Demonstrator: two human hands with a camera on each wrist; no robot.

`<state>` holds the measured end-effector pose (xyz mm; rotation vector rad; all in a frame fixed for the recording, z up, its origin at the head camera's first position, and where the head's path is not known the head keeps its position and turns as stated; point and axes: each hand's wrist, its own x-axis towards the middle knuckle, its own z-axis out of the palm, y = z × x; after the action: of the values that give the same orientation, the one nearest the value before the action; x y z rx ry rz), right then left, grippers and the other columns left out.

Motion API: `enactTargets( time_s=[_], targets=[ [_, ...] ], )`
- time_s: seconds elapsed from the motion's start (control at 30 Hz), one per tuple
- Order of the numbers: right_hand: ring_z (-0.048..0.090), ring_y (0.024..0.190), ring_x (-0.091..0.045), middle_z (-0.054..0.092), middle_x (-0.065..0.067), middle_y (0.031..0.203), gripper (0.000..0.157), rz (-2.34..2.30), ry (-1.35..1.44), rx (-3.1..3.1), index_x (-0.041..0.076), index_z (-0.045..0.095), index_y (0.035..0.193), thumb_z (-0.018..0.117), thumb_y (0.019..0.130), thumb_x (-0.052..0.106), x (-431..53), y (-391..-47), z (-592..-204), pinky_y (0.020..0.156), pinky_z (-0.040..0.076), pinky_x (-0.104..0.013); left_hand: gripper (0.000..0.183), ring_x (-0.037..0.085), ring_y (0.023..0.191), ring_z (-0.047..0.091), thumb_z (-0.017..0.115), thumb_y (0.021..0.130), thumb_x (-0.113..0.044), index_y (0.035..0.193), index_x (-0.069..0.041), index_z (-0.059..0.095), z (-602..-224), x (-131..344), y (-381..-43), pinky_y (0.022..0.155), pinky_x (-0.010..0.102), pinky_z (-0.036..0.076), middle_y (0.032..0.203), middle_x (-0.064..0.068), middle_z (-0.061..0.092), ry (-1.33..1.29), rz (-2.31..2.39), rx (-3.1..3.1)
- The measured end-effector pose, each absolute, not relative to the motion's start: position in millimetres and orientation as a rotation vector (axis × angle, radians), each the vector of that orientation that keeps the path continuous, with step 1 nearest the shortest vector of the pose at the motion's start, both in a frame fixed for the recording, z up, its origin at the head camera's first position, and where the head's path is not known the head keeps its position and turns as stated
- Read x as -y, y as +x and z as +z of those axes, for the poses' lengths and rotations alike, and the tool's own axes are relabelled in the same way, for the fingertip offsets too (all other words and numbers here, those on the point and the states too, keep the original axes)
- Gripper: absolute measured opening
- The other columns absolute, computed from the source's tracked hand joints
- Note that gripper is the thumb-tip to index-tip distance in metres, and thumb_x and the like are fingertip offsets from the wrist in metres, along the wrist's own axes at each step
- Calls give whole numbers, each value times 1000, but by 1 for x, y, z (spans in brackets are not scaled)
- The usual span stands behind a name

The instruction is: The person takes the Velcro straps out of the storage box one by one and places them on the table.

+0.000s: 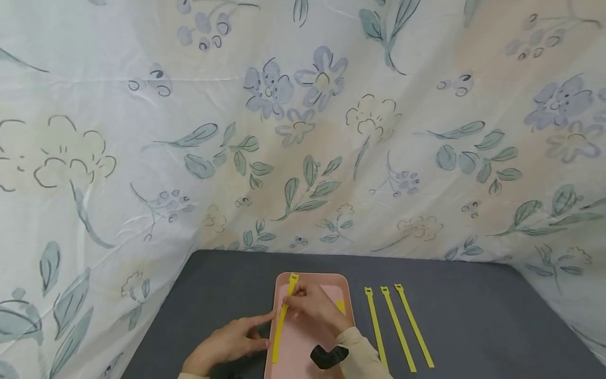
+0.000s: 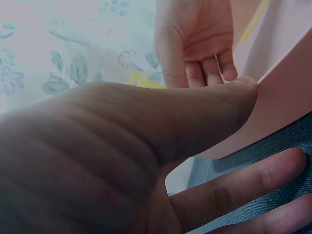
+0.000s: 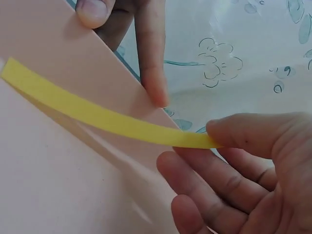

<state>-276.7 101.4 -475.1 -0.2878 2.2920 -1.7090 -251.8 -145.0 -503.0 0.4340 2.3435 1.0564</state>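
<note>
Right hand [image 1: 316, 305] pinches a strap [image 1: 280, 334] over the tray [image 1: 303, 355], beside its left edge; left hand [image 1: 232, 339], fingers extended, touches that edge. I see the strap's slotted head toward the far-left corner, long axis nearly along the edge, yellow, flat, gently bowed.

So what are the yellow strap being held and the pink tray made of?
The yellow strap looks like matte, flexible fabric or soft plastic: it bows smoothly and shows no bright glint. The pink tray looks like smooth moulded plastic, perhaps coated metal: one even colour and rounded corners.
</note>
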Motion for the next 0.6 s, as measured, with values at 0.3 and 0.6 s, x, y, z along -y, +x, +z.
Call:
enactTargets(
  time_s=[0.3,0.6],
  targets=[
    [66,70,-16,73,-1,83,23,-1746,-291,-2290,2,73,104,72,96,23,-99,-277,-473,67,55,-31,67,21,68,66,74,85,-59,145,-56,46,-561,159,-279,60,37,43,85,-4,72,481,1117,-2275],
    [66,76,-17,72,1,82,29,-1744,-317,-2279,5,76,102,71,96,33,-104,-274,-464,73,54,-34,67,22,69,67,76,82,-59,143,-57,48,-562,159,-280,61,38,44,86,-4,73,466,1135,-2261]
  ],
)
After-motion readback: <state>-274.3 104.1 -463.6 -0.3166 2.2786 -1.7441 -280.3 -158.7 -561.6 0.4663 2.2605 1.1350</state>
